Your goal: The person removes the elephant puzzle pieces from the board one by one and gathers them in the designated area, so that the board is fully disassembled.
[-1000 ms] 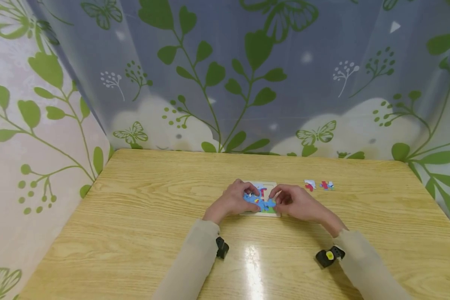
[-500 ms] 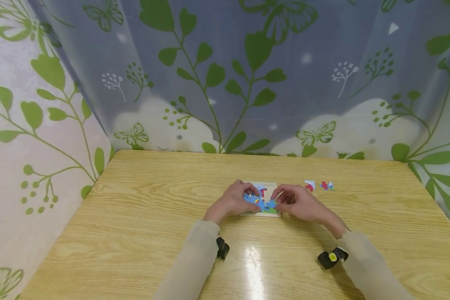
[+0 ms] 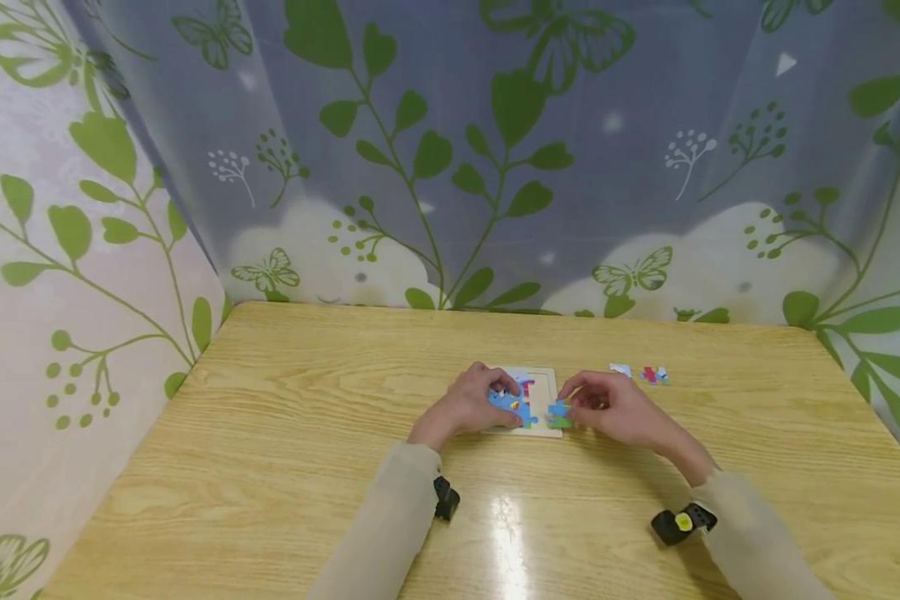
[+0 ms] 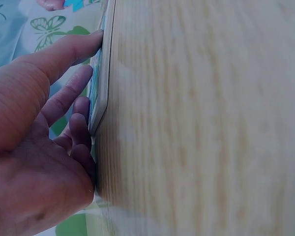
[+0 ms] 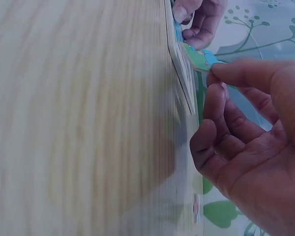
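Observation:
A small wooden jigsaw board (image 3: pixel 546 432) lies on the table with its left part filled by blue picture pieces (image 3: pixel 506 402). Its right part shows bare wood. My left hand (image 3: pixel 465 400) rests over the filled part, thumb on the near side and fingers on the far side. In the left wrist view those fingertips touch the board (image 4: pixel 105 73) along its edge. Between thumb and fingertips my right hand (image 3: pixel 615 406) pinches a blue and green jigsaw piece (image 3: pixel 558 414). That piece (image 5: pixel 199 59) is tilted over the board's right side in the right wrist view.
Two loose spots of jigsaw pieces lie right of the board: a white one (image 3: pixel 619 369), partly hidden by my right hand, and a red and blue one (image 3: pixel 654 375). The wood-grain table (image 3: pixel 307 417) ends at a patterned curtain (image 3: pixel 450 208) behind.
My right hand has moved right, drawing the blue and green piece away from the other pieces; more bare wood shows on the board. My left hand has stayed in place.

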A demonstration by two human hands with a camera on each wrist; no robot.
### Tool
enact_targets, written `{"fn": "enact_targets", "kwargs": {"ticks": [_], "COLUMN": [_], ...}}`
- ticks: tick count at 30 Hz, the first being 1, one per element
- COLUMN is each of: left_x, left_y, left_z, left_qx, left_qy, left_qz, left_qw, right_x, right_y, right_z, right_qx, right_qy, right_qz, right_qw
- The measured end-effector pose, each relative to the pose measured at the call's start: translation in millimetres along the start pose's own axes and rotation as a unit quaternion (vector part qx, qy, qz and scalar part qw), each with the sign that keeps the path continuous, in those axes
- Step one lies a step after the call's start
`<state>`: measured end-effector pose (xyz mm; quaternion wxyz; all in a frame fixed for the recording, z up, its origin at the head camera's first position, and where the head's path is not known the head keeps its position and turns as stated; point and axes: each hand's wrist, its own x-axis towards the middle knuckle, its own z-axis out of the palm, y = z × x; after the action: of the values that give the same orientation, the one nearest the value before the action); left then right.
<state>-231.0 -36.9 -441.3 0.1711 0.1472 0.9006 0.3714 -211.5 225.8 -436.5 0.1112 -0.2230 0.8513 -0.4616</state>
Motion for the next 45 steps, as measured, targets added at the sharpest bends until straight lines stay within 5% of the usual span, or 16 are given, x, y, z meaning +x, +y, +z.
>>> {"fn": "enact_targets", "kwargs": {"ticks": [45], "left_x": [-0.9], "left_y": [-2.7], "left_z": [0.2], "left_qx": [-0.002], "left_qy": [0.0], "left_qz": [0.015], "left_qw": [0.9999], "right_x": [-62.9], "right_y": [32], "right_z": [-69], "right_qx": [-0.061], "right_qy": [0.095], "right_qz": [0.095], "right_qw": [0.989]}}
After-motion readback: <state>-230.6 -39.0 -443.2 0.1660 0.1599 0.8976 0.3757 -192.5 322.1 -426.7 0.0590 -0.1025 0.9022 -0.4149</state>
